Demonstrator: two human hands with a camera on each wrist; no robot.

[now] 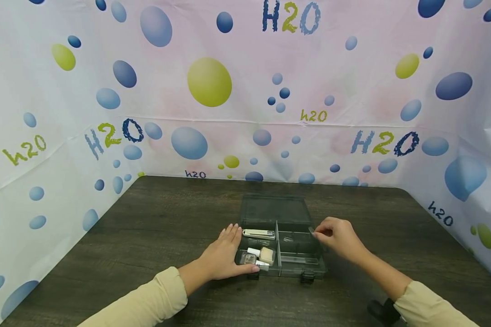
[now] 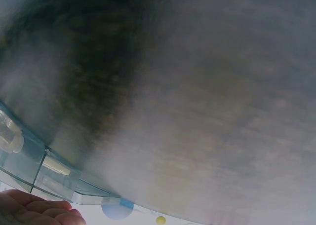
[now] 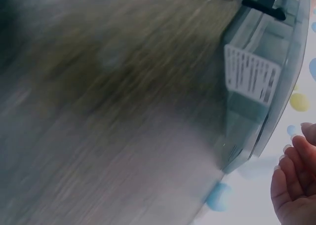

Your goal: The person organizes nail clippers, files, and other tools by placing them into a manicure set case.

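Observation:
A dark translucent compartment box (image 1: 303, 271) rests on the table with its lid (image 1: 276, 210) tipped back. My left hand (image 1: 225, 254) lies along its left side, fingers straight, thumb at the front edge. Beside that hand, a nail clipper (image 1: 259, 234) fills the back left compartment; small bottles with white caps, including a cream nail polish bottle (image 1: 267, 255), occupy the front left one. At the box's right rim, my right hand (image 1: 338, 236) pinches a small clear plastic piece (image 1: 311, 230), mostly hidden by the fingers. A clear strip (image 1: 298, 260) lies in the right compartment.
The dark wooden table (image 1: 147, 236) extends around the box. A black object (image 1: 382, 312) lies by the right sleeve. Behind stands a white backdrop (image 1: 245, 109) with bubbles and lettering. A barcode label (image 3: 252, 74) is on the box in the right wrist view.

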